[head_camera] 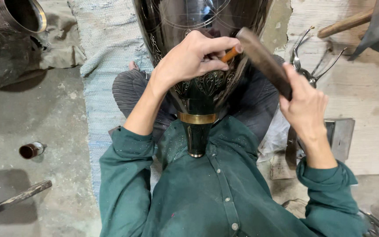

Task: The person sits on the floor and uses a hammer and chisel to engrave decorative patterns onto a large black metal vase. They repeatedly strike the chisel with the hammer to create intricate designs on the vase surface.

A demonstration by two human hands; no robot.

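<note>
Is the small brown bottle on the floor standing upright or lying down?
Lying down: the small brown glass bottle rests on its side on the grey concrete floor.

Left hand point(189, 57) raised, wrist bent, fingers pinched closed; right hand point(305, 107) fisted, forearm angled up; both green sleeves pushed back from the wrists.

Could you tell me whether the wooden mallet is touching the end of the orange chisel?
Touching: the head view shows the wooden mallet resting against the orange chisel, with no gap.

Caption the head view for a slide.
Left hand sets a chisel on a dark engraved vase; right hand holds a wooden mallet.
</note>
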